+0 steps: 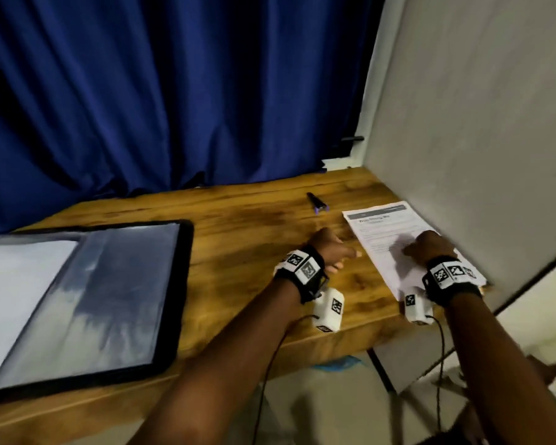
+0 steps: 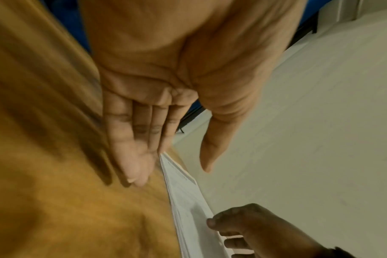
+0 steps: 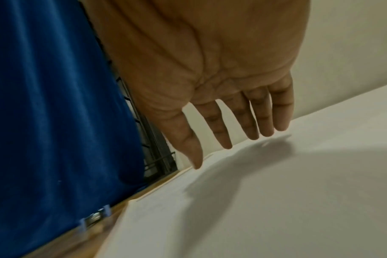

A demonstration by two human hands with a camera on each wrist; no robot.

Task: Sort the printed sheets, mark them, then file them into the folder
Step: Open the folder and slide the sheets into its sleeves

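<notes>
A: We see the printed sheets [image 1: 395,239] lying flat at the right of the head view, on the wooden table [image 1: 238,252], close beside the pale wall panel [image 1: 479,123]. The top page has a grey header bar and lines of text.

B: And the right hand [image 1: 430,247] is over the middle of those sheets. From the right wrist view we see its fingers [image 3: 250,118] straight and slightly spread, thumb apart, tips just above or on the paper; we cannot tell whether they touch, though a shadow lies right under them.

A: The left hand [image 1: 329,248] sits at the centre of the head view, over the bare wood just left of the sheets. In the left wrist view its fingers [image 2: 130,139] are straight and pressed together, thumb held apart, pinching nothing. Its fingertips are near the stack's left edge.

B: The folder [image 1: 177,284] lies open at the lower left of the head view, black rim, clear glossy sleeve, a white page at its far left side. It is well apart from the sheets.

A: A dark pen [image 1: 316,203] with a purple end lies on the table above the left hand, before the blue curtain [image 1: 174,91].
</notes>
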